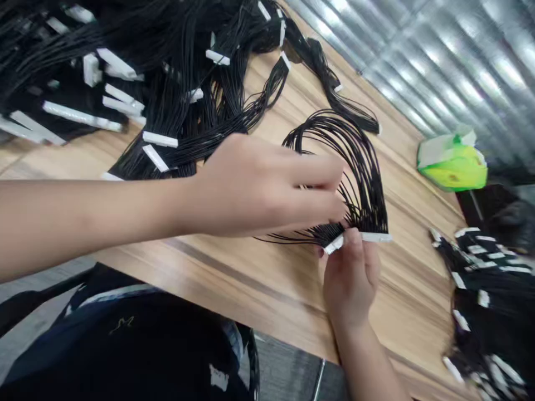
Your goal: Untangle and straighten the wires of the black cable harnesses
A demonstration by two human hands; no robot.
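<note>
A wire harness of thin black wires [363, 161] loops up in an arc on the wooden table, its ends set in white strip connectors. My right hand [351, 278] reaches in from below and grips a white connector [376, 237] between thumb and fingers. A second white connector end [334, 245] sits beside the thumb, tilted. From the left, my left hand [271, 192] lies over the harness, slightly blurred. Its fingers are closed, with the tips at the black wires just above the connectors; the exact pinch point is partly hidden.
A large heap of black wire harnesses [179, 67] with white connectors covers the table's far left. More harnesses [493, 301] are piled at the right. A green and white plastic bag [453, 159] stands by the corrugated metal wall [418, 61]. The wooden table's [234, 284] near edge runs diagonally.
</note>
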